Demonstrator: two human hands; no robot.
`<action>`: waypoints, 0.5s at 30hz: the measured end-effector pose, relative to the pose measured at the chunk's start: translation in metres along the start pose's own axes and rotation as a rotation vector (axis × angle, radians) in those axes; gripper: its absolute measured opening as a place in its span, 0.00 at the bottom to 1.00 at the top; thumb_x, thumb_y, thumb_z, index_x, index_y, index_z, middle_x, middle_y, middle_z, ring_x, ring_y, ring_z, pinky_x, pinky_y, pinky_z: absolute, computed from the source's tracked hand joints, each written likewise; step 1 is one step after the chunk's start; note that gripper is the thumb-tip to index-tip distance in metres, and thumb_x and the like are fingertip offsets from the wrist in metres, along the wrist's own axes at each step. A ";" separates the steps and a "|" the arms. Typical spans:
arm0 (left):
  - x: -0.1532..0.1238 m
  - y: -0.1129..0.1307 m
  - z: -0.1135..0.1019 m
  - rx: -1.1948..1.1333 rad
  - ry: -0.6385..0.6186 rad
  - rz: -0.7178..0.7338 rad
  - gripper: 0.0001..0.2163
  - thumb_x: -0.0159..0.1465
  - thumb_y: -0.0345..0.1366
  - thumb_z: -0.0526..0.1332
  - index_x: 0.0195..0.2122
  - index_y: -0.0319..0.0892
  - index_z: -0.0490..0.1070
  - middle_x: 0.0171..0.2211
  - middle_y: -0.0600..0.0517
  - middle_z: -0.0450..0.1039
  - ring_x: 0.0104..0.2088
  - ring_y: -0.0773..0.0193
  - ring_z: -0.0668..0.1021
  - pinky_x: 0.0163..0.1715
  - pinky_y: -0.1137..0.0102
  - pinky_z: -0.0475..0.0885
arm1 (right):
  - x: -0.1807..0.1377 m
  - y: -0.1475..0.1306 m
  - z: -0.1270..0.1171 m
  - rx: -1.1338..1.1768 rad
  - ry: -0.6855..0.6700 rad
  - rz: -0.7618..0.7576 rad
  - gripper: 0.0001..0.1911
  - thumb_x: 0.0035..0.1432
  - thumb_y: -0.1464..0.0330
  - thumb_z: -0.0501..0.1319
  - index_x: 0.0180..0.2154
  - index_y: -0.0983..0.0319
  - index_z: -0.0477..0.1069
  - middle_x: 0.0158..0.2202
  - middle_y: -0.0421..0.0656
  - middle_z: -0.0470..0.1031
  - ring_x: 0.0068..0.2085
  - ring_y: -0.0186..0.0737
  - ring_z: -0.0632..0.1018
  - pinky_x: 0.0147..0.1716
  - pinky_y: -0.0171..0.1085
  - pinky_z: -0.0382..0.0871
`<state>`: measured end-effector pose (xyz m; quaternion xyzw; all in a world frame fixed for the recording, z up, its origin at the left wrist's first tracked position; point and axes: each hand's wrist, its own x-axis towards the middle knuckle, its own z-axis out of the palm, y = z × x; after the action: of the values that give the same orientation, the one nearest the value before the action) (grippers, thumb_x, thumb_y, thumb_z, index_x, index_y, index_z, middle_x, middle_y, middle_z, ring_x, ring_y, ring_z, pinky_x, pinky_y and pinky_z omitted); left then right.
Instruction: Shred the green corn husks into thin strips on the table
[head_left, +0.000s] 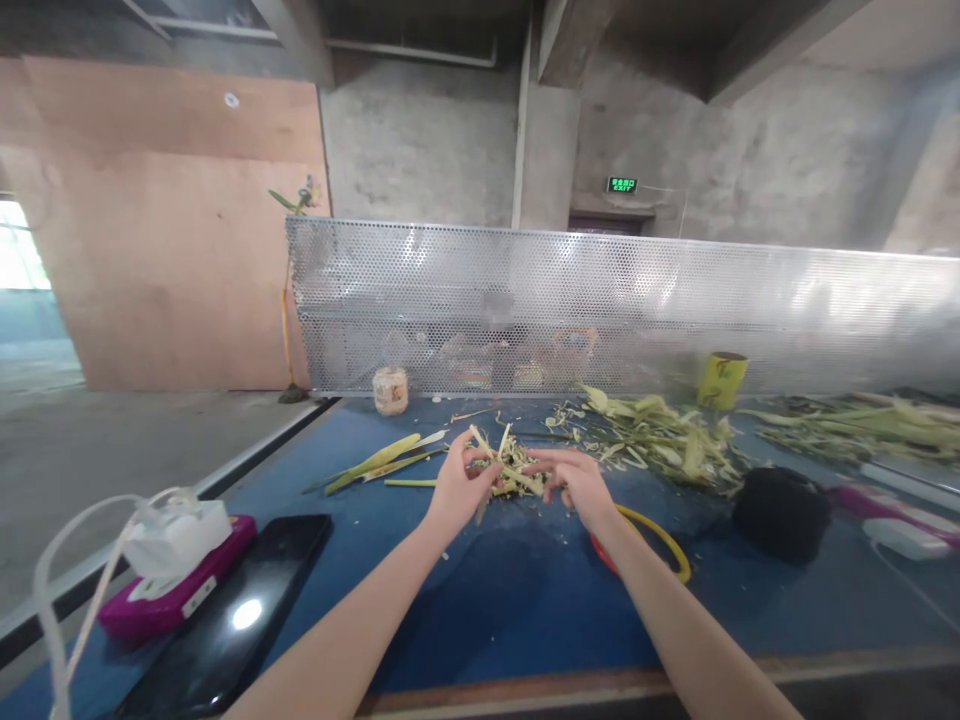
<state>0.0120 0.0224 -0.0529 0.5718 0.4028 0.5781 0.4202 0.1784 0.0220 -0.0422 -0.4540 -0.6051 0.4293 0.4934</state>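
My left hand (463, 482) is closed, with thumb and fingers pinching pale green plant strips (504, 440) whose ends stick up above the fingertips. My right hand (577, 482) reaches in from the other side, index finger stretched to the left and the others bent. Its fingertips meet the end of a pale strip (525, 480) between the two hands; how firmly they grip it is hard to see. A small heap of shredded plant bits (514, 458) lies behind and beneath the fingers. Left of my left hand rest long yellow-green leaves (379, 460) and a thin stalk (411, 483).
A heap of pale husk-like leaves (667, 440) lies at right, before a yellow cylinder (722, 380). A jar (390, 390) stands back left. A yellow-and-red ring (679, 550) is under my right forearm. Phone (247, 600), purple power strip (180, 590) and black object (781, 512) flank me.
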 end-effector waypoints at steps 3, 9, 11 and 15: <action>0.000 0.001 0.001 -0.023 0.007 0.008 0.29 0.48 0.34 0.62 0.49 0.41 0.50 0.37 0.48 0.69 0.20 0.71 0.73 0.17 0.74 0.67 | -0.001 -0.001 0.002 -0.042 -0.033 0.049 0.25 0.29 0.72 0.45 0.30 0.67 0.73 0.29 0.47 0.76 0.17 0.34 0.72 0.10 0.28 0.51; 0.000 0.008 0.001 -0.004 0.044 -0.012 0.27 0.47 0.34 0.62 0.48 0.41 0.51 0.37 0.48 0.68 0.20 0.71 0.73 0.18 0.74 0.68 | 0.002 -0.001 0.004 -0.032 -0.014 0.128 0.21 0.27 0.73 0.44 0.23 0.66 0.72 0.24 0.45 0.76 0.22 0.38 0.75 0.11 0.27 0.56; 0.001 0.008 0.000 -0.006 0.056 -0.007 0.27 0.47 0.35 0.62 0.47 0.41 0.51 0.37 0.49 0.68 0.20 0.71 0.73 0.17 0.74 0.67 | 0.003 0.000 0.004 0.020 -0.034 0.175 0.21 0.26 0.74 0.44 0.22 0.65 0.72 0.25 0.45 0.76 0.25 0.40 0.76 0.12 0.28 0.58; 0.001 0.008 0.000 0.007 0.077 -0.010 0.26 0.48 0.34 0.62 0.46 0.41 0.51 0.36 0.49 0.67 0.20 0.71 0.72 0.16 0.75 0.67 | 0.004 0.003 0.004 0.126 -0.060 0.223 0.18 0.28 0.74 0.45 0.22 0.64 0.71 0.24 0.45 0.75 0.28 0.42 0.75 0.18 0.34 0.66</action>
<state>0.0123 0.0211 -0.0447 0.5486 0.4233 0.5963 0.4054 0.1741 0.0264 -0.0447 -0.4734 -0.5372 0.5322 0.4518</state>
